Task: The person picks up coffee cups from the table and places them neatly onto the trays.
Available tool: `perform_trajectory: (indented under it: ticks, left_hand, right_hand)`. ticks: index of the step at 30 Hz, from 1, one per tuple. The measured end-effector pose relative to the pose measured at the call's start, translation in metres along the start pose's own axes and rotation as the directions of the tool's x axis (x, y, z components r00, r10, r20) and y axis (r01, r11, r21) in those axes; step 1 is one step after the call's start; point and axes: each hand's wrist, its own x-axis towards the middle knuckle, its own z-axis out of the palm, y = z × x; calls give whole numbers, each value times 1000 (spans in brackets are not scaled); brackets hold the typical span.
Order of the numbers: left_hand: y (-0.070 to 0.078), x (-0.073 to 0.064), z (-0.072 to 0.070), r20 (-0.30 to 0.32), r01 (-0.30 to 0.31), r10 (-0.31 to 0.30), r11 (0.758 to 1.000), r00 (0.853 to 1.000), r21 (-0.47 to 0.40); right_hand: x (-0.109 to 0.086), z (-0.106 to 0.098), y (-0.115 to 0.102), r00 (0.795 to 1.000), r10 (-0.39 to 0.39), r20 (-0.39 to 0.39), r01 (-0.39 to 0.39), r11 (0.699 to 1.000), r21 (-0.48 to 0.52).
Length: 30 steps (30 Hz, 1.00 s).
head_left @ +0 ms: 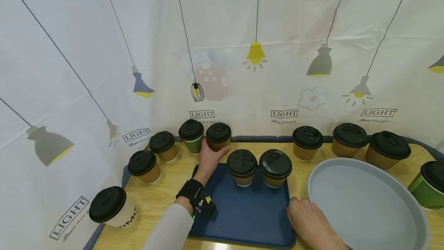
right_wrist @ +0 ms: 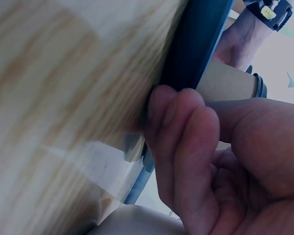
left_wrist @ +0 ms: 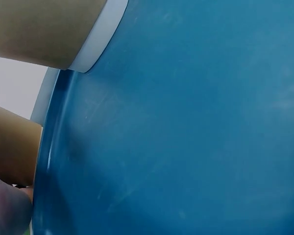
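Note:
At the back of the tray my left hand (head_left: 209,159) holds a brown paper cup (head_left: 224,144) with a black lid, fingers on its left side and thumb on its right. A green paper cup (head_left: 194,146) stands close beside those fingers. My right hand (head_left: 306,219) grips the right rim of the blue tray (head_left: 249,219); in the right wrist view its fingers (right_wrist: 196,142) curl under the edge. Two more brown cups, a left one (head_left: 241,165) and a right one (head_left: 275,165), stand upright on the tray's far part, both with black lids.
A round grey tray (head_left: 364,203) lies on the wooden table (head_left: 138,211) at the right. Several lidded brown cups line the back, and a green cup (head_left: 428,188) stands far right. On the left is a white cup (head_left: 121,213). A printed cloth (head_left: 236,80) hangs behind.

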Motion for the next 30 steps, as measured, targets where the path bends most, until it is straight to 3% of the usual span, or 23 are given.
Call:
perform_trajectory:
  ticks: [9,15,30]
  left_hand:
    - [1,7,7,-81,-44,47,998,996,47]
    - [0,8,7,-120,-33,37,999,992,39]
    - [8,-3,2,-62,-120,122,992,991,35]
  right_hand:
    - [0,0,-3,1000,-7,-5,7,1000,-5]
    - [1,1,-5,1000,-12,-5,12,1000,-4]
    - [-2,2,-1,999,-21,-35,20,999,-31]
